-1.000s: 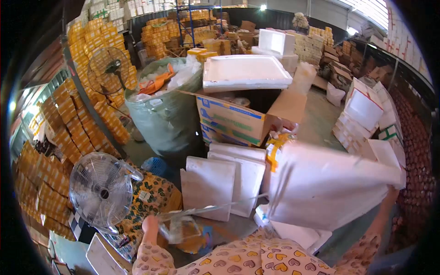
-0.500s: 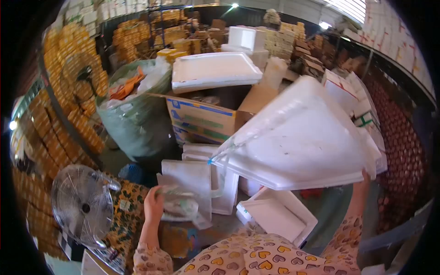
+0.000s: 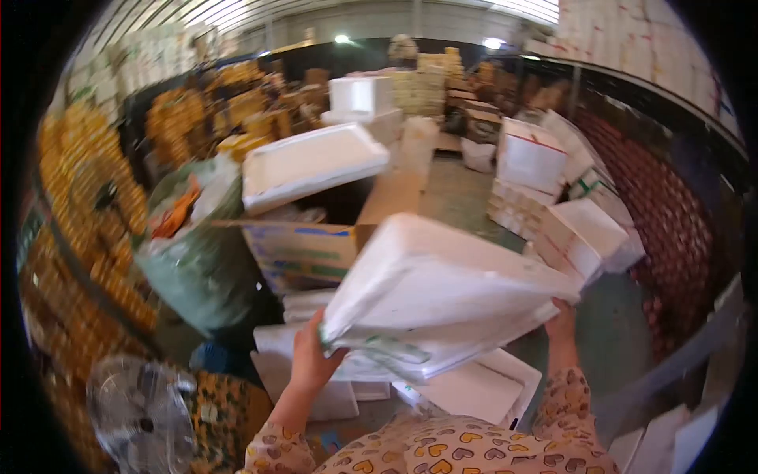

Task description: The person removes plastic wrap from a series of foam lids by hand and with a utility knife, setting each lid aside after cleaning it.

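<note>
A large white foam box (image 3: 450, 292) is held tilted in front of my body, with its rim towards me. My left hand (image 3: 312, 351) grips its left edge, and its fingertips are partly hidden. At the right corner my right hand (image 3: 561, 320) is closed on the rim. Loose clear tape with green marks (image 3: 395, 351) hangs across the near left side of the box. Below it, white foam pieces (image 3: 466, 391) lie on the floor.
An open cardboard box (image 3: 304, 251) with a white foam lid (image 3: 312, 164) on it stands ahead. A green sack (image 3: 201, 272) and a metal fan (image 3: 142, 419) are at left. More foam boxes (image 3: 533, 154) stand at right.
The foam box has come lower and closer to my body. My left hand has moved from the loose tape onto the box's left edge. The view has turned to the right.
</note>
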Motion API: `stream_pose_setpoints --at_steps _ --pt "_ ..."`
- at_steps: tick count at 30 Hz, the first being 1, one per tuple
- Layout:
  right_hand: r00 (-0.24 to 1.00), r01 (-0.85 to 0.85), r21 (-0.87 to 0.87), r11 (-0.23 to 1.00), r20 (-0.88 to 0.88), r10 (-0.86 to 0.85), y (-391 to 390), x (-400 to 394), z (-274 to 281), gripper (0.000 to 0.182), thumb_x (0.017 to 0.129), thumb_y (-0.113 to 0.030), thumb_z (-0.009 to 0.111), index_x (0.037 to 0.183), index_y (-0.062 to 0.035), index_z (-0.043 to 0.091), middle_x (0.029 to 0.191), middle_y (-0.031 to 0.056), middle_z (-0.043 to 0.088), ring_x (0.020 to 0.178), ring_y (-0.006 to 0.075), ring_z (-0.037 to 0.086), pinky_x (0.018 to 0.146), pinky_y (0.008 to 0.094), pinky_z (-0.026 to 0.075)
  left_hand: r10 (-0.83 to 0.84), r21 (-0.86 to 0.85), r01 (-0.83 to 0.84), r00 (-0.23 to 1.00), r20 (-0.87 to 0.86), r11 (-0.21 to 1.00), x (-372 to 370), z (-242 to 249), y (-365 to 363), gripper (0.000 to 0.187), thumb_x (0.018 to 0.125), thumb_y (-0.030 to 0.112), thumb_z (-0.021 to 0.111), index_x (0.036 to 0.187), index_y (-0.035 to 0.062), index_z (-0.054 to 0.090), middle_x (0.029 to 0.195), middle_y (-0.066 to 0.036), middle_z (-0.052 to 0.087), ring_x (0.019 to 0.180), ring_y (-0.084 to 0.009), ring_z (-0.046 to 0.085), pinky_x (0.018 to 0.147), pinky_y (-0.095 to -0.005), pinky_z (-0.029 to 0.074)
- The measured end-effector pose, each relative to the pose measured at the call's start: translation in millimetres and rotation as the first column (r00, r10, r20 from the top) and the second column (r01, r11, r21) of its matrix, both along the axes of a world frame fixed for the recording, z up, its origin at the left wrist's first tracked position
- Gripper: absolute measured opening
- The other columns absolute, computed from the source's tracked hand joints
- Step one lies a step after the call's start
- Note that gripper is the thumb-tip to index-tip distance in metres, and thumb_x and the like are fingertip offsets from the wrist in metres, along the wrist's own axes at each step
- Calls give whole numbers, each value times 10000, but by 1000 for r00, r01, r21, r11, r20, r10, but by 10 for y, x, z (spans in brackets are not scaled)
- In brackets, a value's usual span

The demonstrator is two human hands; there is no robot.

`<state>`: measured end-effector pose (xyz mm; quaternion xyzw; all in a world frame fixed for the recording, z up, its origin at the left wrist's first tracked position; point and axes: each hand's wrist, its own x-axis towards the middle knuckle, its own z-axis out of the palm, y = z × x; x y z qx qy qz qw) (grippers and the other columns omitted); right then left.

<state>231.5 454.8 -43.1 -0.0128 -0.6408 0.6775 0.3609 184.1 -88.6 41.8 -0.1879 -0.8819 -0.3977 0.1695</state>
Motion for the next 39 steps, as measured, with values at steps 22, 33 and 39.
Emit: stream_pose_setpoints --at_steps 22,33,39 --pt "924 -332 514 791 345 163 -2187 -229 1588 331 814 -76 580 1129 12 527 1070 99 543 939 156 547 830 261 431 287 41 -284 943 -169 958 417 -282 -464 514 608 -45 652 1079 43 468 989 -159 489 947 -351 478 837 -406 393" --pt "886 -427 592 684 426 184 -2343 -61 1271 252 874 -178 457 850 9 624 719 85 621 671 164 585 619 291 456 105 -176 -151 963 -247 973 661 -414 -642 553 554 92 702 1074 42 522 963 -147 531 899 -347 509 800 -433 420" --pt "586 -768 184 613 587 559 -1962 12 1108 437 793 -209 610 1181 -31 518 1045 41 566 975 144 505 871 286 387 197 -144 -223 965 -173 964 756 -285 -734 546 550 79 698 1065 52 522 995 -144 555 923 -349 525 814 -427 423"
